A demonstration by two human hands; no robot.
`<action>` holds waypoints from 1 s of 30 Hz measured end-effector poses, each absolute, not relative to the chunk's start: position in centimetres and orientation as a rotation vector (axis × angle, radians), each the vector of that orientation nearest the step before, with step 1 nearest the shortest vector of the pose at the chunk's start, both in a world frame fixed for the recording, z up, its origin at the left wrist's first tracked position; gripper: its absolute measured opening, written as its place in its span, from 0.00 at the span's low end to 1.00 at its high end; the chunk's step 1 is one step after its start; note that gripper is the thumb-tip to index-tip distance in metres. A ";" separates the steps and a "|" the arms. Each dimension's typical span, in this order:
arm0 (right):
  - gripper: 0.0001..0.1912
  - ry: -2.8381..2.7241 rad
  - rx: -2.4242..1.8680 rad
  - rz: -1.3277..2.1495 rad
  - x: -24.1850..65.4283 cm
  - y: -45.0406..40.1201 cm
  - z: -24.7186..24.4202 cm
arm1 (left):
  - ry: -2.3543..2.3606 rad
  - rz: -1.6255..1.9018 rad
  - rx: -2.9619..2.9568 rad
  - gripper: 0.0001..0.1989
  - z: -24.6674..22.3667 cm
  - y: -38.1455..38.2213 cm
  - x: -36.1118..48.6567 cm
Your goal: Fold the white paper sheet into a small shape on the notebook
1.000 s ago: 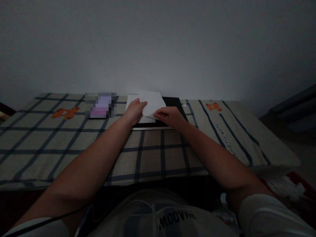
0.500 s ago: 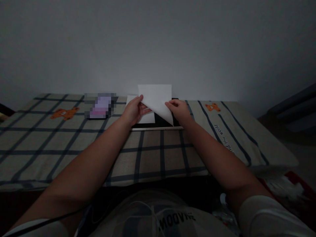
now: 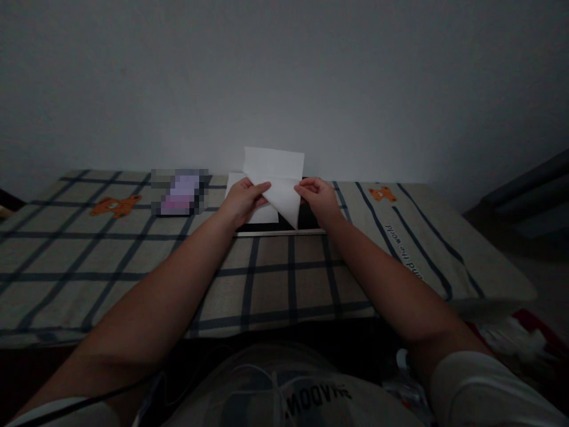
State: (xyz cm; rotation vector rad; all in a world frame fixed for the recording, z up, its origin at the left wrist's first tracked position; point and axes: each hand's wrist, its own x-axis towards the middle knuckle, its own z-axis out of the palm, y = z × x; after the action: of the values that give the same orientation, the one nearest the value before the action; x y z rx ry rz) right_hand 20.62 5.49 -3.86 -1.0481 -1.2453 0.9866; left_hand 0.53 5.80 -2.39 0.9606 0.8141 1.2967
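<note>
A white sheet of paper [image 3: 275, 169], folded on a slant so that one corner points down, is held up between my hands. My left hand [image 3: 244, 200] grips its left edge, the thumb lying over the front. At the right edge, my right hand [image 3: 317, 196] pinches the sheet between thumb and fingertips. Beneath it a second white sheet [image 3: 264, 214] lies flat on a dark board [image 3: 311, 222] with a pale front edge. The paper and my hands hide much of the board.
A phone with a blurred, lit screen [image 3: 181, 193] lies to the left on the checked tablecloth [image 3: 271, 284]. A grey wall [image 3: 284, 77] rises right behind the table. Red and white items [image 3: 520, 341] sit below the table's right end.
The held paper has shifted slightly left, and its lower corner has swung left. My left thumb has moved right, over the paper's front. My right hand has drifted a little left with its edge.
</note>
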 end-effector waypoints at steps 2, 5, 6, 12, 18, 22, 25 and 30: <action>0.17 -1.190 -1.025 1.082 20.6 5.5 -3.7 | 0.835 1.318 0.954 0.13 -2.5 5.9 0.5; 0.17 -1.091 -1.051 1.217 20.6 5.3 -3.3 | 0.847 1.332 0.981 0.12 -2.6 5.9 0.4; 0.15 -1.084 -1.071 1.256 20.6 5.2 -3.1 | 0.855 1.338 0.992 0.13 -2.7 5.9 0.5; 0.09 -1.181 -1.126 1.278 20.8 4.7 -2.5 | 0.946 1.389 1.038 0.15 -2.7 6.0 0.5; 0.08 -1.181 -1.117 1.258 21.0 5.0 -2.8 | 0.934 1.404 1.009 0.14 -2.6 5.9 0.8; 0.08 -1.170 -1.103 1.267 21.0 5.0 -2.7 | 0.892 1.371 0.975 0.12 -2.6 5.7 0.8; 0.07 -1.157 -1.108 1.278 21.0 4.8 -2.5 | 0.889 1.351 0.965 0.10 -2.6 5.7 0.8; 0.08 -1.196 -1.143 1.241 20.9 4.8 -2.4 | 0.877 1.360 0.970 0.10 -2.7 5.7 0.8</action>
State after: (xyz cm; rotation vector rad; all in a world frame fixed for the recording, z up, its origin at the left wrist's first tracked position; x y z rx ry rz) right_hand 20.88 4.80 -2.37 -1.1429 -1.1962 1.2406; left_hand 0.81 5.74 -2.72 0.9695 0.8767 1.3596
